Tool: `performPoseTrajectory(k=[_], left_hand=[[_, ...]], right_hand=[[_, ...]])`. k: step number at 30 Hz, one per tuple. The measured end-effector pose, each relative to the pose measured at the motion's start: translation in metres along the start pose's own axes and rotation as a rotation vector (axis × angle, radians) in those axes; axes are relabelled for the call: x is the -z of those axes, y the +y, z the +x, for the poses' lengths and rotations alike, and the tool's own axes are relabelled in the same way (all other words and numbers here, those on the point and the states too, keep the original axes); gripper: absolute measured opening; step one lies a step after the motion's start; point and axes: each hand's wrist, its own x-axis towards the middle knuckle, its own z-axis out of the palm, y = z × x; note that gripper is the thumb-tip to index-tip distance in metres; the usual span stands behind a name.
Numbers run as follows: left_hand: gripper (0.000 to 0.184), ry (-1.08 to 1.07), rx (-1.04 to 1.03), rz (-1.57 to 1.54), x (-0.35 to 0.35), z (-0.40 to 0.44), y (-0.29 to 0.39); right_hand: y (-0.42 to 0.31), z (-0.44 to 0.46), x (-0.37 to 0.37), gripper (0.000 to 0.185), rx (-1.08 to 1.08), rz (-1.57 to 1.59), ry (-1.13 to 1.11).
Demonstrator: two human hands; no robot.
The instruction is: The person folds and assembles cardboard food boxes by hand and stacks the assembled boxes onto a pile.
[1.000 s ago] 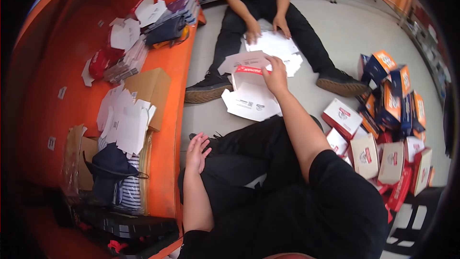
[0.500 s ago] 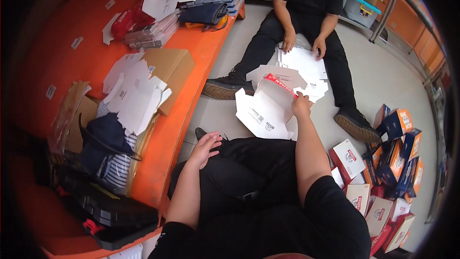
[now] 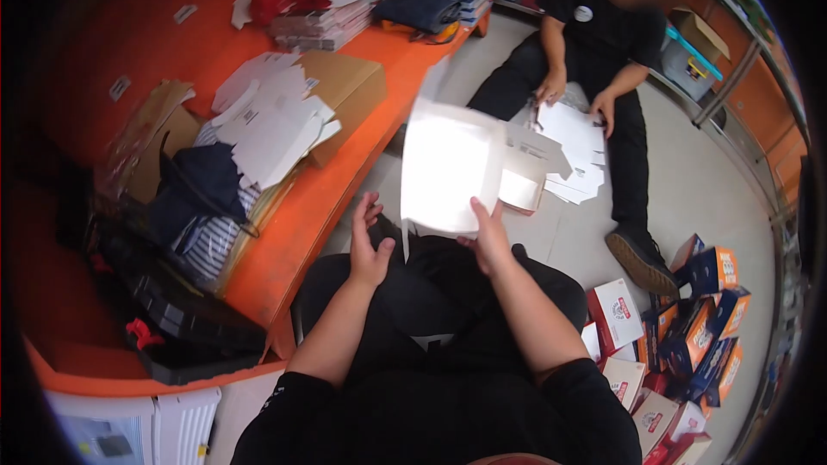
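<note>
My right hand [image 3: 489, 239] grips the near right corner of a white cardboard box blank [image 3: 452, 164], thumb on its face. The blank is raised above my lap, its bare white side towards me, its far end blurred. My left hand [image 3: 370, 241] is just left of the blank, apart from it, fingers spread and holding nothing. Beyond the blank, a partly folded box [image 3: 522, 181] stands on the floor, partly hidden by it. Flat white blanks [image 3: 573, 151] lie between the legs of a person [image 3: 603, 26] facing me, whose hands touch them.
An orange shelf [image 3: 345, 198] runs along my left with more blanks [image 3: 280, 133], a brown carton [image 3: 345, 99], a dark blue cap [image 3: 198, 181] and a black case [image 3: 181, 314]. At right, finished red-white boxes [image 3: 616, 319] and blue-orange boxes [image 3: 715, 271] lie piled on the floor.
My right hand has drawn a white blank closer and left, raising it upright. My left hand has opened beside it. The view has shifted, and a partly folded box now shows behind.
</note>
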Motion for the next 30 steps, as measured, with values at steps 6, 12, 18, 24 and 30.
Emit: performPoseTrajectory(k=[6, 12, 18, 24, 30], left_hand=[[0.109, 0.030, -0.211, 0.082, 0.008, 0.007, 0.000], [0.106, 0.012, -0.016, -0.085, 0.003, 0.012, -0.008], [0.033, 0.353, 0.418, -0.298, 0.014, 0.027, -0.030], [0.038, 0.260, 0.634, -0.653, 0.026, 0.028, -0.027], [0.041, -0.175, 0.673, -0.609, 0.011, 0.021, -0.027]], right_hand=[[0.065, -0.005, -0.023, 0.076, 0.259, -0.234, -0.235], [0.042, -0.022, -0.024, 0.078, 0.429, -0.580, -0.228], [0.039, -0.033, -0.030, 0.078, 0.593, -0.608, -0.310], [0.000, 0.031, 0.027, 0.041, 0.704, -0.420, 0.117], [-0.020, 0.050, 0.041, 0.059, 0.111, 0.431, -0.130]])
